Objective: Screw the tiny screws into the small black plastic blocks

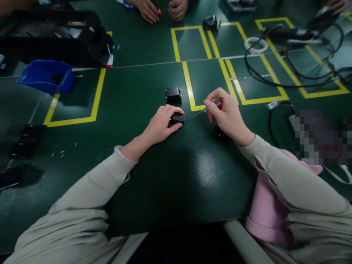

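My left hand (pixel 161 124) is closed around a small black box-shaped part (pixel 178 118) that rests on the green table (pixel 154 176). My right hand (pixel 225 114) pinches a thin screwdriver (pixel 202 111) by its purple handle. Its metal tip points left and touches the black part. A second small black part (pixel 173 95) sits on the table just beyond my left hand. Another dark piece (pixel 220 134) lies partly hidden under my right wrist.
Yellow tape outlines (pixel 189 88) mark the table. A blue bin (pixel 45 76) and a black tray (pixel 55 36) stand at the far left. Black cables (pixel 291 73) and a white tape roll (pixel 256 44) lie far right. Another person's hands (pixel 162 9) rest at the far edge.
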{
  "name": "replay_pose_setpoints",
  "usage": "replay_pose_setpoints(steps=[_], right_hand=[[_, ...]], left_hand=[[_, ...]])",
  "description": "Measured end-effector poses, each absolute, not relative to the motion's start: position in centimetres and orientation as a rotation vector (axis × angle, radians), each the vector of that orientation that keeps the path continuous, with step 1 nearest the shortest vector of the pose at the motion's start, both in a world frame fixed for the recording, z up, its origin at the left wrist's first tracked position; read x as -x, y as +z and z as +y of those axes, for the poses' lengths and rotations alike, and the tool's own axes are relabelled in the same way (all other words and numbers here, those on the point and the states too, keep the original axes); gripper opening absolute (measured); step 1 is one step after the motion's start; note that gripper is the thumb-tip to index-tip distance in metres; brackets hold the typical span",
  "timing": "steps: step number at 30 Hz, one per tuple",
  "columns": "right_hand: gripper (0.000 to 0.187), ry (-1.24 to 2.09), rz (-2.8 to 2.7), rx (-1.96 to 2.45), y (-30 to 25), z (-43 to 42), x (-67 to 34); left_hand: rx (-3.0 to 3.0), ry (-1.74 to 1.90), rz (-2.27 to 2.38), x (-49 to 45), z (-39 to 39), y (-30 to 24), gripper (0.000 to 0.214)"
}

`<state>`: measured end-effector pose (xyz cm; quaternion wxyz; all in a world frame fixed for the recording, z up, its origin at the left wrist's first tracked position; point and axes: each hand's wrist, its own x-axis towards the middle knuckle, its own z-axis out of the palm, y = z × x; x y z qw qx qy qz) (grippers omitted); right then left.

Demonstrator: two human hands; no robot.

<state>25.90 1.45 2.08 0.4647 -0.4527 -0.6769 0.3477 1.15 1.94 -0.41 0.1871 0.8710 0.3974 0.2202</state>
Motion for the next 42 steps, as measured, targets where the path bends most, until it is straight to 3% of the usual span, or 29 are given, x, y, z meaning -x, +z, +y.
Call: replay_pose_setpoints(steps=[17, 26, 33, 42], right_hand=[[0.023, 0.904, -1.604, 1.079, 1.2, 0.8, -26.5], [0.034, 0.74, -1.71, 1.066, 1.9, 0.2, -26.4], [0.019, 0.847, -1.652, 1.056, 1.6, 0.1, -26.4], [0.021, 0.72, -1.758, 1.091, 1.8, 0.1, -26.7]], left_hand=[[-2.441, 0.619, 1.132, -1.5, 2.0, -0.3, 0.029], [-2.441, 0.627, 1.105, -1.4, 2.1, -0.3, 0.03], [-2.421, 0.621, 1.103, -1.3, 2.0, -0.4, 0.031], [-2.437, 0.64, 1.078, -1.3, 1.9, -0.3, 0.03]])
